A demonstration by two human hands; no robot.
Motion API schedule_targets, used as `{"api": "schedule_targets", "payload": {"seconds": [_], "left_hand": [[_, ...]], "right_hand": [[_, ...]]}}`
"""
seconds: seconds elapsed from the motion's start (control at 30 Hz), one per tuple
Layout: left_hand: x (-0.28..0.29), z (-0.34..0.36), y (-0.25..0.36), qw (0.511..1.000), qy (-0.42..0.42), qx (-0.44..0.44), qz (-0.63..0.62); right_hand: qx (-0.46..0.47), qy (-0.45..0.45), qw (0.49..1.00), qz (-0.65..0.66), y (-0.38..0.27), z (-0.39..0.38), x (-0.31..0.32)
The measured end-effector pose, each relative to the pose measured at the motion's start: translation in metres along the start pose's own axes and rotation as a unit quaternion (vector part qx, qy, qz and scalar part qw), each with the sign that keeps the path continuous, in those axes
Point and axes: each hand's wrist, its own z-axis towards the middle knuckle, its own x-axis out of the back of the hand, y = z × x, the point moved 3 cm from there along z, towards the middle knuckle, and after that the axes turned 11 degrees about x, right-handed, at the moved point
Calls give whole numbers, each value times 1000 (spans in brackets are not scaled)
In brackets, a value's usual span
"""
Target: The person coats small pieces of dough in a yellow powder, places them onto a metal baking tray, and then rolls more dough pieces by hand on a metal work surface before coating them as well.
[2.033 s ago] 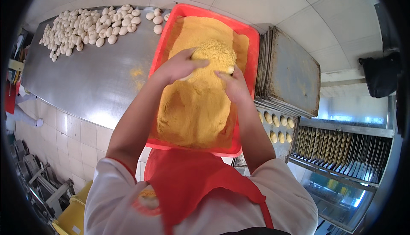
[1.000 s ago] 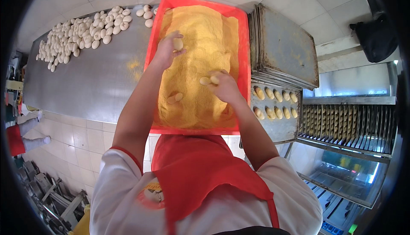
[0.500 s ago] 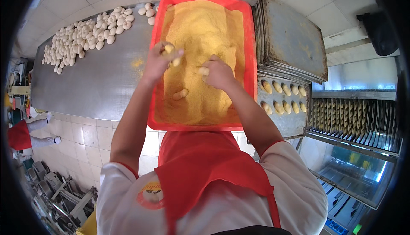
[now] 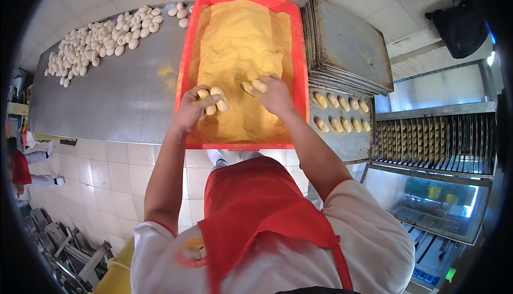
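Observation:
A red tub (image 4: 303, 53) full of fine yellow crumbs (image 4: 240, 37) is in front of me. Over its near left part, my left hand (image 4: 191, 110) is closed round several oval dough pieces (image 4: 219, 99) dusted with yellow. My right hand (image 4: 275, 97), at the middle right of the tub, has its fingers curled round pale dough pieces (image 4: 259, 85) just above the crumbs. One of these (image 4: 247, 88) sticks out toward the left; my fingers hide part of what that hand holds.
Many pale dough balls (image 4: 101, 43) are heaped on the metal table (image 4: 107, 102) at left. To the right, a baking tray (image 4: 342, 143) carries two rows of coated ovals beside stacked trays (image 4: 352, 43). A rack (image 4: 422, 144) of filled trays stands farther right.
My left hand has moved nearer to me and now grips more dough pieces. The piece lying in the near left crumbs no longer shows there. The right hand stays over the tub's right half.

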Motion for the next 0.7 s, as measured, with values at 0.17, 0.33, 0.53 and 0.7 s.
{"api": "schedule_targets", "payload": {"seconds": [0.17,0.33,0.53,0.7], "left_hand": [[-53,-29,7,988,-52,-20,-143],[-140,-53,-36,967,-57,-40,-244],[-309,-53,-90,991,-33,-8,-129],[-403,-28,-147,963,122,-12,239]], "right_hand": [[-53,-18,998,26,28,5,3],[-143,67,789,594,101,-83,85],[-162,120,775,599,223,-218,187],[-124,-68,921,363,290,-272,191]]}}
